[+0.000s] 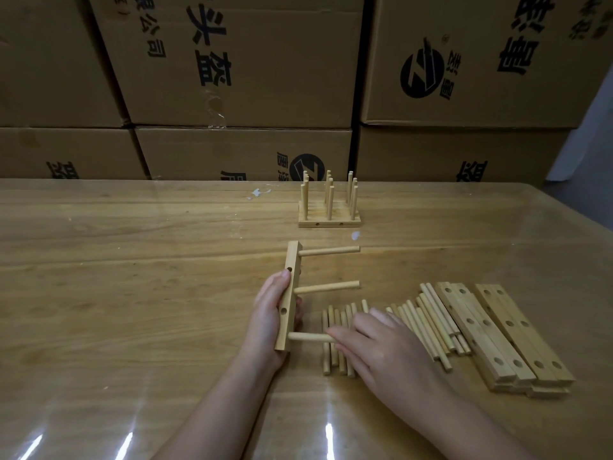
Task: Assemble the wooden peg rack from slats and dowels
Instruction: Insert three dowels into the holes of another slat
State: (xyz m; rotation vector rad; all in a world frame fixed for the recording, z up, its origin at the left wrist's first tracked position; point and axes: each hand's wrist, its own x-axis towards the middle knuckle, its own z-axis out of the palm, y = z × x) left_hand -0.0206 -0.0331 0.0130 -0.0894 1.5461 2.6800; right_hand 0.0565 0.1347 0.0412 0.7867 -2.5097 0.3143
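Fingers of the left hand point(273, 313) curl round a pale wooden slat point(288, 297) just left of the frame's centre, thumb along its near face, holding it on edge so that it runs away from the viewer over the table point(132, 260). The slat is a squared, smooth bar with round holes drilled through it. Three round dowels stick out of it toward the right, an upper dowel point(330, 251), a middle dowel point(326, 287) and the lowest dowel point(310, 337). The right hand point(381, 346) reaches in from the lower right, palm down, its fingers stretched out and their tips on the free end of the lowest dowel. The thumb is hidden under the hand, so I cannot tell whether it pinches that dowel or only pushes it. Under and to the right of this hand lie loose dowels point(421, 323), thin smooth rods in a rough row. Right of them sit spare slats point(507, 336), flat and stacked, their holes facing up. A finished rack point(328, 207) stands in the upper middle of the table, pegs upright. The table top is glossy, grained wood with glare streaks. Printed cardboard boxes point(248, 61) fill the top of the frame.
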